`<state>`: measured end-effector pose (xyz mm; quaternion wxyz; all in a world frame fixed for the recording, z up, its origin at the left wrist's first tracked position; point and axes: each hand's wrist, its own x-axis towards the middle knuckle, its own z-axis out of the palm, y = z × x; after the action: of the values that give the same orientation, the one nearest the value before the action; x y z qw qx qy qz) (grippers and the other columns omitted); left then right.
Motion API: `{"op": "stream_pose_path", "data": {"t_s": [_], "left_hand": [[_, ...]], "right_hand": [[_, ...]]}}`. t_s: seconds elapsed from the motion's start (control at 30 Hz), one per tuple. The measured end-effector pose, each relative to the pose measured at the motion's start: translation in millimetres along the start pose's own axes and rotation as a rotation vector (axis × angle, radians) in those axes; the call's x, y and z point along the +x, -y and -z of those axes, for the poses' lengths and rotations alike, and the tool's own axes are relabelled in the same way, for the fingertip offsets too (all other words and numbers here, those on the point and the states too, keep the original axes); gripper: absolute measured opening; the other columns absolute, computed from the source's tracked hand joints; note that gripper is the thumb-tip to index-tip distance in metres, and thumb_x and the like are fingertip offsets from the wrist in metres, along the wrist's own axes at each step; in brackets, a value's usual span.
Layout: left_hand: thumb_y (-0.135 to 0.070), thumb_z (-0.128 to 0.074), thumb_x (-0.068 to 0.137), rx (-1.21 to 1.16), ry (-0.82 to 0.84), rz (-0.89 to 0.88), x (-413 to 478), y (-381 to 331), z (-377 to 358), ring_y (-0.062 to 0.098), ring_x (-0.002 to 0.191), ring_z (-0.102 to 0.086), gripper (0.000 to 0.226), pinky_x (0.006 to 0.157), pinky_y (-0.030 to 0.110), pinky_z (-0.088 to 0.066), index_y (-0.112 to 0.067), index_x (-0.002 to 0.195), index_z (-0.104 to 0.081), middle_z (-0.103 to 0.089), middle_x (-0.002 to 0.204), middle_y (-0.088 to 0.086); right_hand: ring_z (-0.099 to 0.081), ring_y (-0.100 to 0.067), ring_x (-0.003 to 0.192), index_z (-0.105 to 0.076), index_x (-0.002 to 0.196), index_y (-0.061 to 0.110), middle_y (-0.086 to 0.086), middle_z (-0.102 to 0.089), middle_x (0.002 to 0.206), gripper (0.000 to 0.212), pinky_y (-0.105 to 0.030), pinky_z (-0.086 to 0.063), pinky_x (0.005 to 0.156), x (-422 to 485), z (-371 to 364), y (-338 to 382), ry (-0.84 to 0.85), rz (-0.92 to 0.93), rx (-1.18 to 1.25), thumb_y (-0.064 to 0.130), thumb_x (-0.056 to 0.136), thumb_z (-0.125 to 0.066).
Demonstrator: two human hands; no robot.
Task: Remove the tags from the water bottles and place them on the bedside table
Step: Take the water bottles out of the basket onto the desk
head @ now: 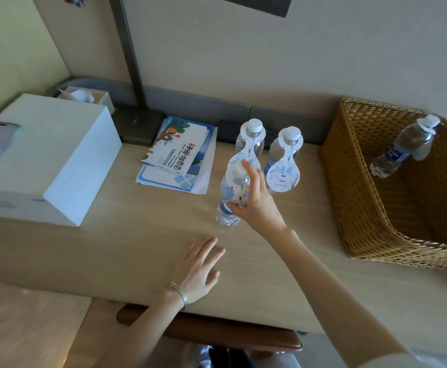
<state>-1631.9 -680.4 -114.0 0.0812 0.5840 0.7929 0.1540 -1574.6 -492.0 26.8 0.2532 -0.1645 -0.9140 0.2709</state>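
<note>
Water bottle (pixel 227 217) of this step stands on the bench (pixel 137 248), left of the wicker basket (pixel 349 181) and nearer the person than the two rear bottles (pixel 286 148), which wear their tags too. The right grip (pixel 254 200) wraps its neck and shoulder, thumb low on the body and forefinger up by the cap, over the paper tag (pixel 229 188) hanging from the neck. Blur makes it hard to say whether the fingers pinch the tag itself or only the bottle beneath.

The left grip (pixel 198 264) lies spread and flat on the bench, further from the basket, holding nothing. I judge it should come up and steady the bottle low down. The right can then slide the tag's ring up over the cap rather than tear it. Lift straight, since the rear bottles stand close and a sideways tug could topple them. A fourth bottle (pixel 402 147), also tagged, leans inside the basket.
</note>
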Motion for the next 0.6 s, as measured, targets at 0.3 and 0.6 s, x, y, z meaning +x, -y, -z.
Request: {"op": "stream_pose_path", "data": {"t_s": [0.3, 0.6], "left_hand": [[-0.041, -0.044, 0.081, -0.004, 0.002, 0.012, 1.2, 0.5, -0.5, 0.019, 0.132, -0.036, 0.049, 0.104, 0.047, -0.037, -0.026, 0.126, -0.058, -0.047, 0.141, 0.004], [-0.043, -0.044, 0.082, 0.003, 0.041, 0.023, 4.5, -3.4, -5.9, 0.025, 0.132, -0.039, 0.052, 0.104, 0.051, -0.039, -0.023, 0.128, -0.054, -0.044, 0.143, 0.009]], "right_hand": [[-0.052, -0.024, 0.11, -0.017, 0.135, 0.032, -0.009, -0.04, 0.134, 0.093, -0.035, -0.053, 0.077, 4.7, 2.4, -8.1, -0.021, -0.073, -0.029, 0.013, 0.069, -0.08], [-0.056, -0.023, 0.105, -0.014, 0.132, 0.037, -0.007, -0.042, 0.135, 0.095, -0.034, -0.053, 0.07, 3.7, 22.6, -17.7, 0.045, -0.107, -0.079, 0.022, 0.068, -0.083]]}}
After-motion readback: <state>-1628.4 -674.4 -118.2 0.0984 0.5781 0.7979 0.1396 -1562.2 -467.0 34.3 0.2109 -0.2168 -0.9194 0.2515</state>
